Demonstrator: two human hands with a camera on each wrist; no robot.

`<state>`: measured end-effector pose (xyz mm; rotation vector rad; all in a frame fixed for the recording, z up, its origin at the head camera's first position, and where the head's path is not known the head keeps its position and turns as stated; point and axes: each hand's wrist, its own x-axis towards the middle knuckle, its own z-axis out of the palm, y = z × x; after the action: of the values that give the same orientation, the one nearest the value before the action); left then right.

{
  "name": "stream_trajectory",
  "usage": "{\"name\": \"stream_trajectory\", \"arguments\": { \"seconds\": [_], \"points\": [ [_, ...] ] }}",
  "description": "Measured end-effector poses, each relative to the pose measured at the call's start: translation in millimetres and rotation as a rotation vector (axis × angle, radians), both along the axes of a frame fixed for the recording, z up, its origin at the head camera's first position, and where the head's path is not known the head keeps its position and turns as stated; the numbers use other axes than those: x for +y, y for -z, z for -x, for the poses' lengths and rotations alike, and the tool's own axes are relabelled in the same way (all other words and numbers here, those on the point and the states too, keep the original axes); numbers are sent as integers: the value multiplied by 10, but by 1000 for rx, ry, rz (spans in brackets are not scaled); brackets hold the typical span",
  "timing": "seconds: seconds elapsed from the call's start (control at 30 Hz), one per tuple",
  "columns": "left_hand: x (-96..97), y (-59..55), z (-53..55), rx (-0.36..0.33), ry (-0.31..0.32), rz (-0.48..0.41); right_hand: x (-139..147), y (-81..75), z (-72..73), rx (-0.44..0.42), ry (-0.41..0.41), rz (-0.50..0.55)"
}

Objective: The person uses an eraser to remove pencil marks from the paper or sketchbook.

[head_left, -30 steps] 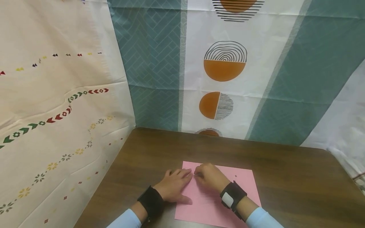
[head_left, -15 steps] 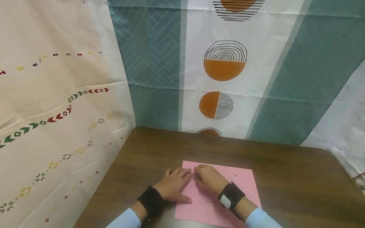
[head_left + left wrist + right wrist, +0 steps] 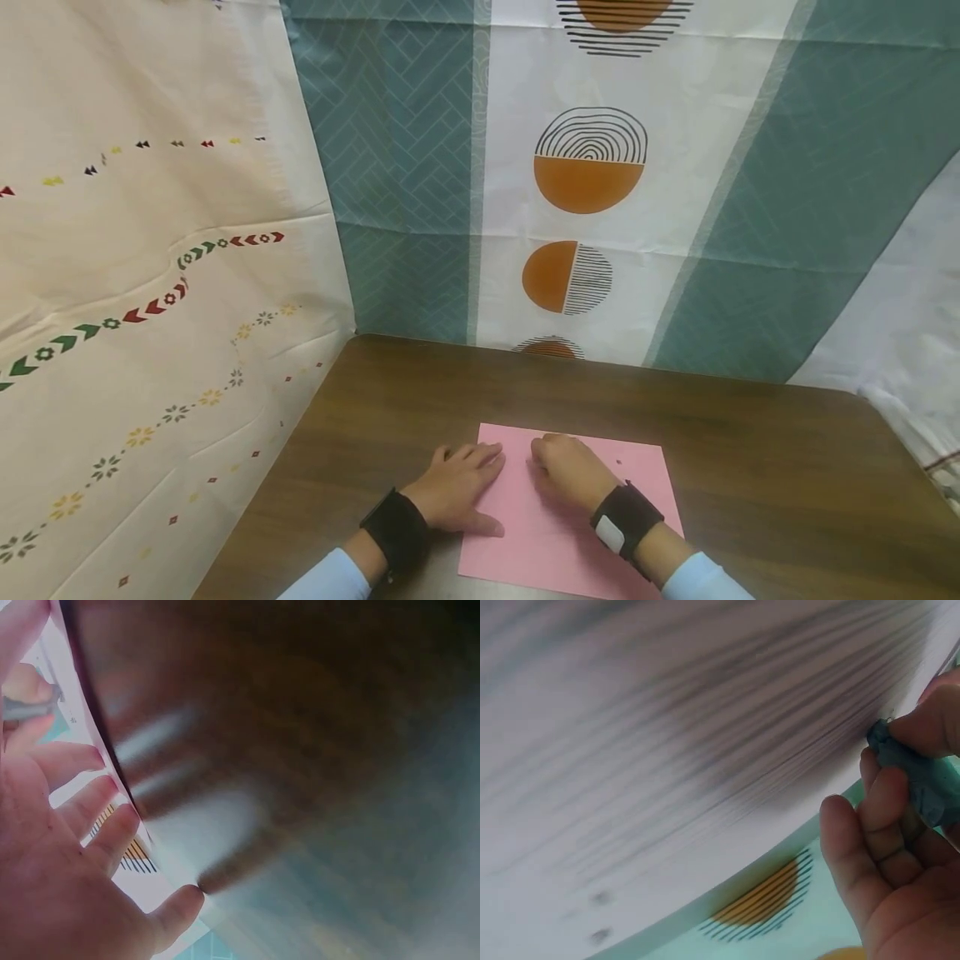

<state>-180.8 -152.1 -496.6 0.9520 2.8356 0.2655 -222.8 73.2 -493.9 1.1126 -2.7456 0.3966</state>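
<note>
A square sheet of pink paper (image 3: 540, 546) lies flat on the table. My left hand (image 3: 457, 492) rests spread over its left edge, fingertips and thumb on the sheet. On the upper middle of the paper my right hand (image 3: 573, 472) works with fingers bent. It pinches a blue-grey, clay-like lump (image 3: 922, 776) between thumb and fingers, its narrow tip right by the paper surface; the frames do not tell its exact kind. Dark streaky lines run across the paper (image 3: 705, 735) in the right wrist view, where it looks pale. In the head view the lump is hidden by the hand.
A small dark speck (image 3: 618, 462) shows on the sheet right of my right hand. The brown wooden table (image 3: 765, 483) reaches back to a green and white patterned cloth (image 3: 420, 192). A cream embroidered cloth (image 3: 150, 350) hangs along the left side.
My right hand has moved a little to the right across the paper, widening the gap to my left hand. The left hand and the sheet have stayed in place.
</note>
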Motion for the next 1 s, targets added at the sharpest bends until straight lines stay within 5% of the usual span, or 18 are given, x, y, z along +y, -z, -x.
{"name": "stream_trajectory", "arguments": {
  "seconds": [0.57,1.0],
  "points": [
    [-1,-25,-10,-19,-5,3,738,-50,-160,-101,285,-22],
    [-4,-33,-12,-4,0,-15,974,-42,-185,-145,351,40]
  ]
}}
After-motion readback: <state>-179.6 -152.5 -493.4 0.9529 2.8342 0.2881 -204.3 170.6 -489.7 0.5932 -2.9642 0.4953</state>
